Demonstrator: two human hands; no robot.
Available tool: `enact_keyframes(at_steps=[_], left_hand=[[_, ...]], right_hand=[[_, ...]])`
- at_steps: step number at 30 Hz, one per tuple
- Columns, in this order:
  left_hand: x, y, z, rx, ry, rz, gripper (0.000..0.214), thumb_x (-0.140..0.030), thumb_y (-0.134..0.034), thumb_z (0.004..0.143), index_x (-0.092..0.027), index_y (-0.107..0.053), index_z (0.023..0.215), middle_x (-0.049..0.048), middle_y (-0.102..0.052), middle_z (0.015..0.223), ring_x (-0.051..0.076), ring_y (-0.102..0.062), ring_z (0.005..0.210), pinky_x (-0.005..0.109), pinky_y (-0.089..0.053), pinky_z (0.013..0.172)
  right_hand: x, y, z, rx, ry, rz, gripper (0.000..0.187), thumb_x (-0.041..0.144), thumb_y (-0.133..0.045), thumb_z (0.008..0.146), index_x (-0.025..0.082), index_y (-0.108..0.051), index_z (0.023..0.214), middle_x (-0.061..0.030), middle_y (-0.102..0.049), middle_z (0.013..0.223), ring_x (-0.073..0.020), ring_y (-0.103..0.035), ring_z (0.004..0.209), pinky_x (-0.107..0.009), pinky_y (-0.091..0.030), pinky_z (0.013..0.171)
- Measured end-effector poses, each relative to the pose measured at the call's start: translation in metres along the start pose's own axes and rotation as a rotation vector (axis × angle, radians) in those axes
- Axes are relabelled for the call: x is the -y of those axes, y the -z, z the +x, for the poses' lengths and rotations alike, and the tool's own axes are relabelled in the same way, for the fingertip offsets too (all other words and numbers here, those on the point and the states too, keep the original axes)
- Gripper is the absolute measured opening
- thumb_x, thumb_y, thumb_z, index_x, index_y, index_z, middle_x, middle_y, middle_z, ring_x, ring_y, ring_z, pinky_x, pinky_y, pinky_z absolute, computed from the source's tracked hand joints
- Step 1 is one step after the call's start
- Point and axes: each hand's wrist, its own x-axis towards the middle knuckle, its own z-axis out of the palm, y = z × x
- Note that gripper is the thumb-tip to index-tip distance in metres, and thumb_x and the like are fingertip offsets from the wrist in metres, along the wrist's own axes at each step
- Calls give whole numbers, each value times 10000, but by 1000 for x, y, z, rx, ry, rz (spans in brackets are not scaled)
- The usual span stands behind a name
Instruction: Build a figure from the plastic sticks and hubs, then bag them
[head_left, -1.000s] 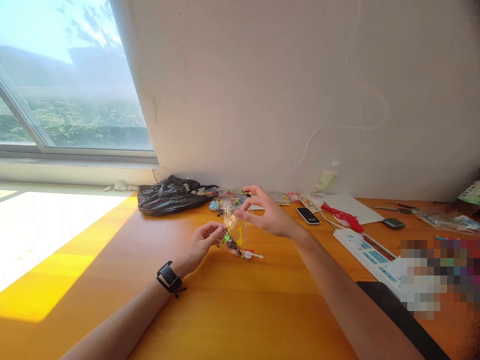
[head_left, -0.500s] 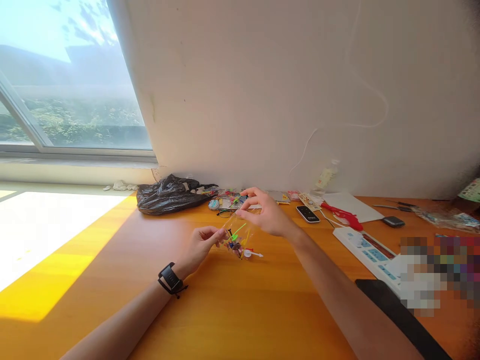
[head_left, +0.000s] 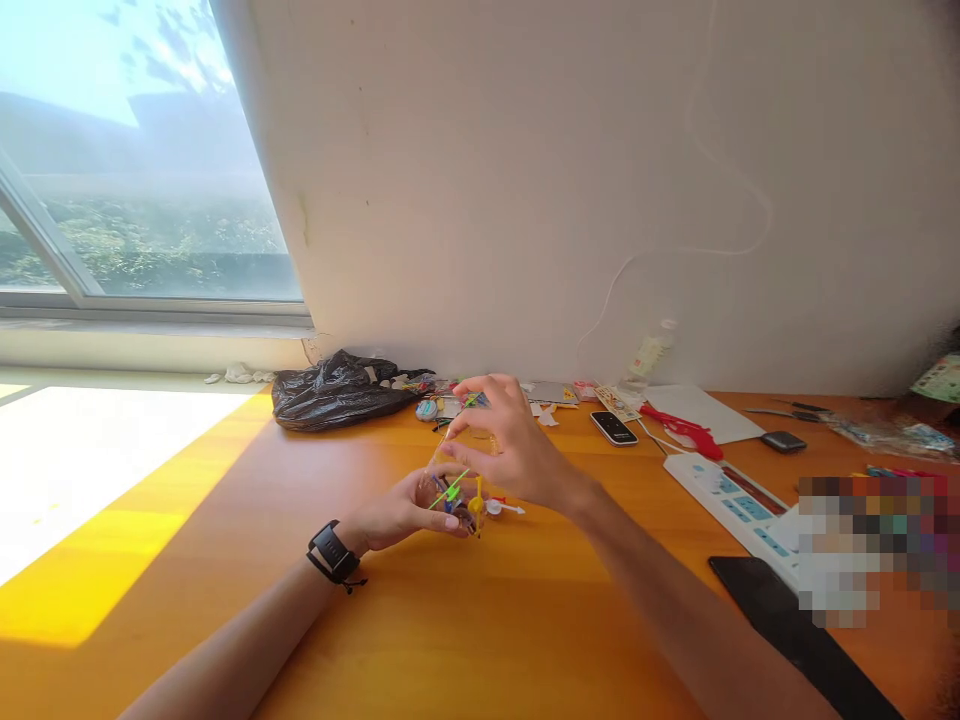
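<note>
A clear plastic bag (head_left: 430, 474) with small coloured plastic parts is between my hands, over the middle of the table. Cupped around its lower side is my left hand (head_left: 399, 514), its thumb across the front and a black watch on the wrist. My right hand (head_left: 510, 445) comes from the right with curled fingers, thumb and forefinger at the upper film. A green stick-like piece (head_left: 451, 494) and a yellow piece (head_left: 478, 504) show between the hands. Just right of the bag lies a small white arrow-shaped piece (head_left: 508, 508) with a bit of red.
Behind the hands, a black plastic bag (head_left: 337, 392) lies by the wall, with several small parts beside it. To the right are a black phone-like device (head_left: 613, 428), a red toy gun (head_left: 686, 432), a white power strip (head_left: 739, 515) and a dark flat slab (head_left: 802, 635).
My left hand has gone from pinching the bag's edge to cupping its lower part. My right hand has shifted slightly left and down, and the green piece has tilted lower.
</note>
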Motion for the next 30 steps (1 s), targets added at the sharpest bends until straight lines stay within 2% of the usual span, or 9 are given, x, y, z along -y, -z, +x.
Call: enact_keyframes(at_steps=[4,6,8,11,14,17,21,25,30], left_hand=[[2,11,2,-139,-66,-29,477,-280,-865,815,-204,-676,1246,98,-735,1032,256,-724,967,428,-575,906],[2,21,2,-229,-103,-74,490,-256,-852,831,-204,-654,1276,95,-737,1055,238,-727,976,416,-569,935],[2,30,2,-321,-128,-126,487,-226,-841,843,-213,-640,1286,79,-739,1064,218,-727,984,402,-560,965],[4,40,2,-427,-137,-151,411,-213,-836,847,-201,-659,1218,68,-745,1046,200,-730,971,376,-558,968],[9,44,3,-488,-133,-131,464,-216,-853,829,-204,-647,1244,62,-750,1038,188,-732,950,337,-567,920],[14,43,4,-486,-152,-99,594,-262,-876,807,-215,-603,1333,59,-752,1019,184,-737,906,321,-575,859],[18,40,6,-463,-155,-44,612,-370,-888,791,-186,-620,1309,84,-759,977,208,-746,862,356,-585,840],[17,38,6,-459,-132,-47,626,-387,-878,802,-182,-605,1327,93,-765,992,213,-753,856,362,-589,835],[15,33,5,-506,-66,-95,640,-321,-862,831,-203,-548,1376,84,-768,1022,203,-756,848,338,-591,802]], right_hand=[[-6,8,4,-224,-63,56,135,365,-631,980,270,-630,1076,-65,-640,1210,-280,-527,1236,-462,-410,1098],[-18,11,5,-207,-119,85,105,345,-563,1000,256,-608,1031,-52,-670,1092,-245,-594,1092,-404,-465,994],[-36,11,3,31,-196,95,146,355,-554,984,244,-634,934,-37,-692,984,-217,-625,924,-353,-491,839],[-70,3,-6,575,-337,56,159,360,-642,890,232,-711,826,-34,-728,892,-200,-632,784,-316,-453,706],[-97,-13,-14,781,-395,58,132,329,-763,755,212,-739,697,-31,-725,750,-184,-631,683,-286,-418,622],[-111,-27,-18,879,-428,89,199,397,-771,754,201,-775,722,-16,-708,676,-158,-619,633,-252,-389,564],[-120,-38,-21,939,-440,146,333,516,-757,779,186,-795,787,-9,-697,663,-142,-614,638,-228,-396,559],[-128,-46,-24,953,-429,203,304,477,-772,779,174,-777,801,-9,-697,694,-137,-600,636,-224,-400,555],[-141,-40,-23,789,-427,221,212,383,-714,836,173,-731,857,-21,-707,812,-144,-605,699,-226,-407,587]])
